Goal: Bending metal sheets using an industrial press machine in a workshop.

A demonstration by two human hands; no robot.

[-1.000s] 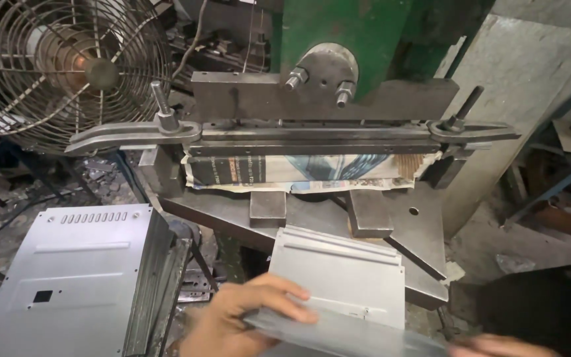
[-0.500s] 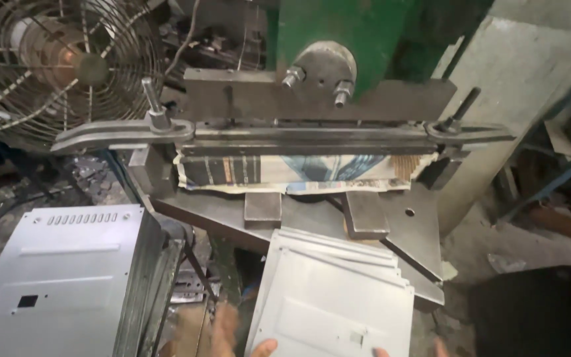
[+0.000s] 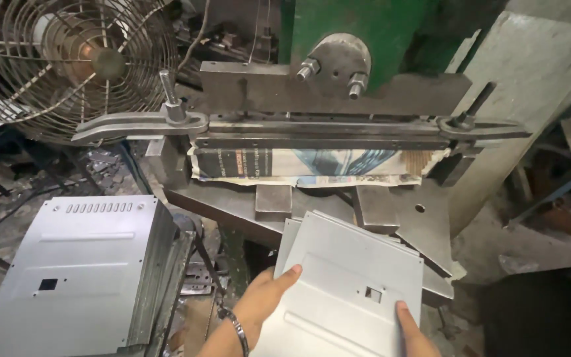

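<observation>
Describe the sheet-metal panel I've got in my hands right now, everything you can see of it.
The panel is a flat, pale grey metal sheet, roughly rectangular, with a small square cutout near its right side and a pressed ridge low down. It lies tilted toward the press bed, on top of similar sheets. The left hand grips its left edge; the right hand holds its lower right edge.

Both arms are bare, no sleeves showing. A thin metal bangle (image 3: pixel 238 328) circles the wrist of the left hand (image 3: pixel 266 297).
</observation>
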